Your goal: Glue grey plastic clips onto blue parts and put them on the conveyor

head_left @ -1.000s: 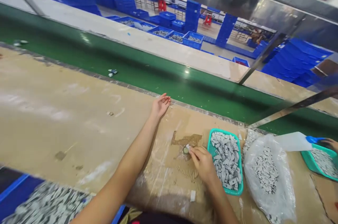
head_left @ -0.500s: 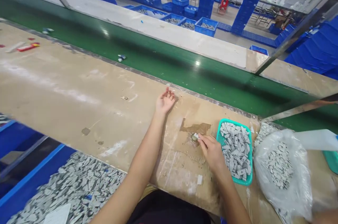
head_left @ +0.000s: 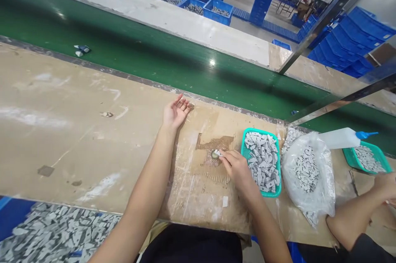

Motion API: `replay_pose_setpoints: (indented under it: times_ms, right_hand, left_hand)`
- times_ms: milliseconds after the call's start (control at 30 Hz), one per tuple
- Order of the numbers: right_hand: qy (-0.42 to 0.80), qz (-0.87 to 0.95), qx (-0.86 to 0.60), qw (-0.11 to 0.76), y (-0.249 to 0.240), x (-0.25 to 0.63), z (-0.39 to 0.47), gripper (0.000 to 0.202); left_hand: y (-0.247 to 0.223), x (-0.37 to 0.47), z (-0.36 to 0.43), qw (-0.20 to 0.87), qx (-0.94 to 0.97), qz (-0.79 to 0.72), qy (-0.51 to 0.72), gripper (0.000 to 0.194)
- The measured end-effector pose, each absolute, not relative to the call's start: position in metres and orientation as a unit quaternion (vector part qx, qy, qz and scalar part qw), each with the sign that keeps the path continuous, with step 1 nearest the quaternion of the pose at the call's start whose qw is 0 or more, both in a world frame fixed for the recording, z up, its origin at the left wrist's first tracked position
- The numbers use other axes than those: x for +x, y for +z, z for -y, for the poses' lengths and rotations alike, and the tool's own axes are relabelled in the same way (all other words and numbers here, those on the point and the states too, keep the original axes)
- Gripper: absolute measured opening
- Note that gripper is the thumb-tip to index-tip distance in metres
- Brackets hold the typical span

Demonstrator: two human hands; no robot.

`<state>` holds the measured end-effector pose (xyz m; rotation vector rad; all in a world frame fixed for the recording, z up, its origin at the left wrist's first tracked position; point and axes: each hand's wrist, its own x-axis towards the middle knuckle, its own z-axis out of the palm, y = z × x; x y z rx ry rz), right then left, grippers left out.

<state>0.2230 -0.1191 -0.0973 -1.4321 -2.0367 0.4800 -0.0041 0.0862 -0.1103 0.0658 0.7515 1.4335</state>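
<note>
My left hand [head_left: 177, 112] rests palm up near the table's far edge, fingers loosely spread and nothing in it. Between the thumb and fingers of my right hand [head_left: 236, 166] is a small white part [head_left: 218, 153]. The part is at a small round greenish pad [head_left: 214, 155] on the table, beside a torn brown cardboard patch [head_left: 213, 142]. Just right of my right hand stands a green basket [head_left: 279, 164] full of grey-white parts [head_left: 262, 159].
A clear plastic bag [head_left: 309, 172] of parts, a white bottle [head_left: 338, 138] and a second green basket [head_left: 368, 156] are at the right, near another person's arm [head_left: 355, 215]. Beyond the table runs a green conveyor [head_left: 173, 65]. A bin of parts [head_left: 58, 230] is lower left.
The view has shifted right, bringing the other person's arm and the second basket further into sight. My hands keep nearly the same poses, with the white part still at the pad.
</note>
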Motion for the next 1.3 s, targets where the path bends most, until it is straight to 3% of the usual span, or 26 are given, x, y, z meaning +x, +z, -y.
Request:
replay_pose_setpoints:
  times_ms: [133,233,367,467,600,733,867,1100,1300]
  right_hand:
    - [0.178,0.769,-0.535,0.303,-0.098,0.223,0.119,0.027]
    - [0.178,0.765,-0.537,0.308,-0.098,0.223,0.119,0.028]
    - [0.183,0.757,-0.540,0.320,-0.098,0.223,0.120,0.028]
    - [0.191,0.751,-0.536,0.335,-0.100,0.223,0.120,0.028]
    - [0.204,0.746,-0.530,0.348,-0.104,0.224,0.120,0.029]
    - [0.202,0.749,-0.527,0.347,-0.108,0.224,0.120,0.030]
    - [0.194,0.751,-0.526,0.349,-0.110,0.224,0.119,0.031]
    - [0.197,0.756,-0.528,0.333,-0.109,0.225,0.119,0.030]
    - [0.185,0.758,-0.545,0.307,-0.104,0.222,0.118,0.028]
  left_hand:
    - [-0.108,0.002,-0.084,0.668,0.103,-0.378,0.632,0.015]
    - [-0.096,0.008,-0.072,0.614,0.283,-0.459,0.576,0.016]
    - [-0.068,0.004,-0.029,0.429,0.599,-0.518,0.435,0.022]
    - [-0.058,-0.007,0.023,0.291,0.744,-0.450,0.399,0.017]
    - [-0.079,-0.021,0.088,0.290,0.841,-0.289,0.353,0.009]
    - [-0.107,-0.025,0.117,0.253,0.860,-0.275,0.349,0.013]
    - [-0.113,-0.021,0.118,0.228,0.868,-0.282,0.339,0.023]
    - [-0.111,-0.019,0.115,0.231,0.864,-0.284,0.346,0.022]
    - [-0.085,-0.011,0.088,0.302,0.841,-0.286,0.345,0.017]
